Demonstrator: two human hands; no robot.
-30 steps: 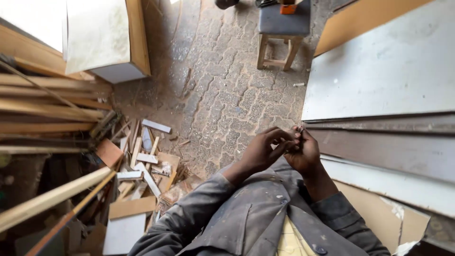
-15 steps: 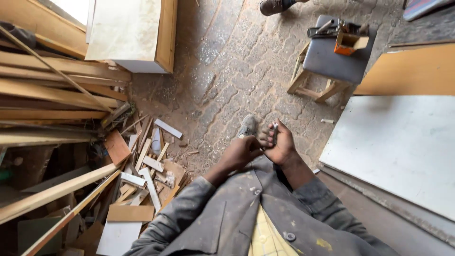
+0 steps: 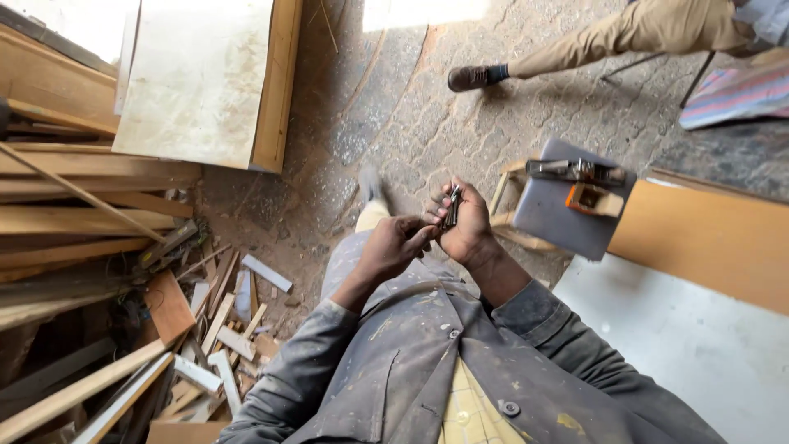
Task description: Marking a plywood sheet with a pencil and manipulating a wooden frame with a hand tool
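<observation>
Hands meet in front of the chest, above the paved ground (image 3: 394, 107). Right hand (image 3: 470, 224) is curled closed around a small dark metal tool (image 3: 451, 207). Tool's long axis runs nearly upright in the head view, tilted slightly, with its upper end pointing away from the body toward the top edge of the view. Upper end sticks out above the fingers; lower part sits inside the fist, between thumb and bent fingers. Exact kind of tool cannot be told; it is too small and partly hidden.

Left hand (image 3: 396, 245) lies just beside the right, lower and to its left, fingers bent, fingertips touching the lower end of the tool near the right thumb. Whether it grips the tool or only touches it cannot be told. Both forearms in grey paint-stained sleeves (image 3: 362, 362) angle inward from the elbows, wrists close together.

Small stool (image 3: 559, 215) stands to the right of the hands, carrying a metal hand tool (image 3: 575, 171) and an orange block (image 3: 593, 199). Wood offcuts (image 3: 222, 321) lie on the ground at lower left. Another person's leg and shoe (image 3: 475, 77) show near the top edge.
</observation>
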